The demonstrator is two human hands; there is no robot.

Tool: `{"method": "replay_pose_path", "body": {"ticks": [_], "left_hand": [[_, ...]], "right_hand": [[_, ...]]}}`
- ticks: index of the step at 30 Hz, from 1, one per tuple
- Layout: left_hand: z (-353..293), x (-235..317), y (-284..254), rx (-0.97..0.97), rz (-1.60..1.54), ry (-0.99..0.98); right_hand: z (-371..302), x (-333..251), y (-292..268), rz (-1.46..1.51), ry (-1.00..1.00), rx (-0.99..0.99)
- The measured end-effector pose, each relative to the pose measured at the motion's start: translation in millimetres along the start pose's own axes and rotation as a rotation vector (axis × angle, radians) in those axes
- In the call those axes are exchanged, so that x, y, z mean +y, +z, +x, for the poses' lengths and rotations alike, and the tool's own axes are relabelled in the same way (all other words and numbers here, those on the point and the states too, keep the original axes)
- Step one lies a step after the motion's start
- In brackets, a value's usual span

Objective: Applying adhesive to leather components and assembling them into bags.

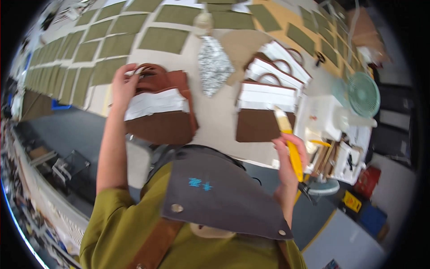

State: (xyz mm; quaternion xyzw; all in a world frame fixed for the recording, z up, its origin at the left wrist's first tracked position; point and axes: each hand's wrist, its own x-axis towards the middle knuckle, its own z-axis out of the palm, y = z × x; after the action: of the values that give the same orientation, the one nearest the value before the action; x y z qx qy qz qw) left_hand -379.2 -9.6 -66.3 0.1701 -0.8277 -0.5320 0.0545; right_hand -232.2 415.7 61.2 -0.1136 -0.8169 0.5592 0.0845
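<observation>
My left hand (122, 87) is closed on the reddish-brown leather straps (150, 74) at the top of a stack of brown leather bag panels (159, 128). A white band runs across the upper part of the front panel. My right hand (286, 168) grips a flat brush by its yellow handle (294, 154). The pale bristles of the brush point up and left, over the right edge of another brown panel (256, 125) with a white band. Behind that panel, more panels with white bands and looped brown handles (282, 66) lie fanned out, overlapping.
Rows of olive-green pieces (163, 39) cover the far and left parts of the table. A speckled grey-white pointed piece (215, 67) lies between the stacks, below a pale bottle (203, 22). At right stand a green fan (363, 94), a white container (323, 116) and a tool tray (347, 161).
</observation>
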Motion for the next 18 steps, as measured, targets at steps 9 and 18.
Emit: {"method": "replay_pose_path", "body": {"ticks": [9, 18], "left_hand": [[-14.4, 10.5, -4.4, 0.024, 0.195, 0.257], [-1.0, 29.6, -23.2, -0.353, 0.085, -0.026]], "right_hand": [[-5.2, 3.6, -1.7, 0.081, -0.031, -0.045], [-7.0, 3.0, 3.5, 0.065, -0.046, -0.057]]}}
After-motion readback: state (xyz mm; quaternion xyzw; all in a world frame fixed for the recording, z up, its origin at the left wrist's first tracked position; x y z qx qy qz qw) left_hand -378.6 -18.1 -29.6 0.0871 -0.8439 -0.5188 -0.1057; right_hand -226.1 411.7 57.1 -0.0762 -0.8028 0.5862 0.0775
